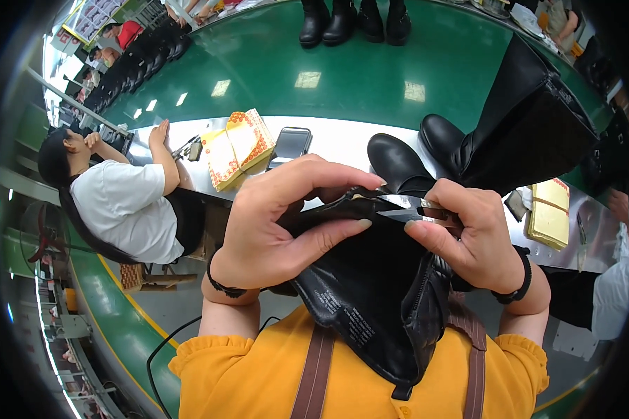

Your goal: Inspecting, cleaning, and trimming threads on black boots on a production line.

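A black boot (360,279) with a zipper lies across my front, its shaft opening toward me. My left hand (279,220) pinches the boot's edge between thumb and fingers, near a small pale spot. Closed around a pair of metal thread snips (398,209) is my right hand (475,237). The blades are parted and point left, at the edge beside my left fingertips. How far they touch the boot I cannot tell. Just beyond my hands, another black boot (398,160) and a tall black boot (510,126) stand on the metal table.
A tied stack of yellow-and-red paper (239,150) and a dark phone (292,143) lie on the metal table (342,136). Yellow pads (550,213) are at the right. Beyond runs a green surface (272,63) with boots (339,24). A seated person (122,202) is at the left.
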A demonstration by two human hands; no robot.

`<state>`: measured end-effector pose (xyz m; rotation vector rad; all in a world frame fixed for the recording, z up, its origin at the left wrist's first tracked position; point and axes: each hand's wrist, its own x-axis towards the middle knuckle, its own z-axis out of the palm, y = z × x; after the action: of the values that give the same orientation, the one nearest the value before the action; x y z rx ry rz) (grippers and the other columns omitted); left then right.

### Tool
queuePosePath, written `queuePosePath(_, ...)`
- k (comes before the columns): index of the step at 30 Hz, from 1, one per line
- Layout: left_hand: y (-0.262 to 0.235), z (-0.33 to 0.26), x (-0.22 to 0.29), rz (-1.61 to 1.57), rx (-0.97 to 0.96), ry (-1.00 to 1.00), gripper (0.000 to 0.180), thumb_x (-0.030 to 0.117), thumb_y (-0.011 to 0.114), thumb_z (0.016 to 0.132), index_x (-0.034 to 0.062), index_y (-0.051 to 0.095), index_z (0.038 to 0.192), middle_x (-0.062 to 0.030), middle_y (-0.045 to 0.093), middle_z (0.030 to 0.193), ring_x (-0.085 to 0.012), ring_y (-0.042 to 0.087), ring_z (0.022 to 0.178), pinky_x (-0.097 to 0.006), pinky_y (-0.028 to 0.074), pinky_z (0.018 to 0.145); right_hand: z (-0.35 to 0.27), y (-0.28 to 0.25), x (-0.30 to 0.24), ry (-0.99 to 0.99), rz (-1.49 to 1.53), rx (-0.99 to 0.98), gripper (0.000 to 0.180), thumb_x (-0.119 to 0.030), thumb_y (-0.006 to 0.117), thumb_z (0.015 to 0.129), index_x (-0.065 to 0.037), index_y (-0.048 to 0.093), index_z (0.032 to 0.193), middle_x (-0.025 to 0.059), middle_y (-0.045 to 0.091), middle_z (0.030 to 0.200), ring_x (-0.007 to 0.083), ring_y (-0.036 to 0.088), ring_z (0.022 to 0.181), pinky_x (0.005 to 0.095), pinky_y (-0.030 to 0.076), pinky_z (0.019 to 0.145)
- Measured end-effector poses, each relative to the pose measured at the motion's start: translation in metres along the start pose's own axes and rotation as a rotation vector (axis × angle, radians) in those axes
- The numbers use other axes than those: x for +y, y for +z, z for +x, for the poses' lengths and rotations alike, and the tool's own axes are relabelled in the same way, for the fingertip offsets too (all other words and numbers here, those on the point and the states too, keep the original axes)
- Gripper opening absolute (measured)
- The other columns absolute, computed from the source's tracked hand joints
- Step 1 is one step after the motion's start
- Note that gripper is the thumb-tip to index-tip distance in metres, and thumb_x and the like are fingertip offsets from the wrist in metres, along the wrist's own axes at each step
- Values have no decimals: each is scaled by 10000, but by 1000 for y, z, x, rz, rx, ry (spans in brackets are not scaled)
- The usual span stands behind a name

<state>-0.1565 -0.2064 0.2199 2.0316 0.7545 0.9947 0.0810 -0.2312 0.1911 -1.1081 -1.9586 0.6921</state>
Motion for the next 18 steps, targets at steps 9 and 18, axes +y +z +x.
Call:
queuePosePath(9,9,-6,-3,120,192,97,241,-74,771,650,-23,671,863,-120,687,835,-203,649,789,-273,495,717,2,-5,3,-46,20,-25,313,-252,767,792,-34,546,753,71,482,564,186,462,451,283,356,437)
queuePosePath(18,10,-1,-2,185,197,144,207,18,798,665,-4,684,836,-100,690,788,-193,655,745,-275,503,685,3,-9,10,-164,-22,11,337,-281,791,761,-41,555,739,68,506,575,190,498,467,279,374,441)
